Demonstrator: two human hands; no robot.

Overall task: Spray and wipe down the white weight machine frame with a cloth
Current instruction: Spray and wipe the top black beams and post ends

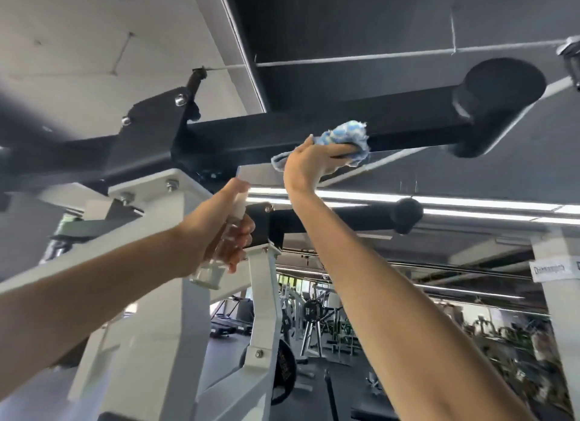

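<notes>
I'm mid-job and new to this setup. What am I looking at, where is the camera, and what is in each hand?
There is only one picture, taken by a camera worn on the person's head. Here it looks upward, so you see the ceiling. There is no robot: these are a person's two bare arms. The left hand grips a clear spray bottle, with its fingers curled round it. The right hand holds a blue and white cloth against a black beam. Below the beam stands the white frame, bolted together. Other gym machines show in the background.
</notes>
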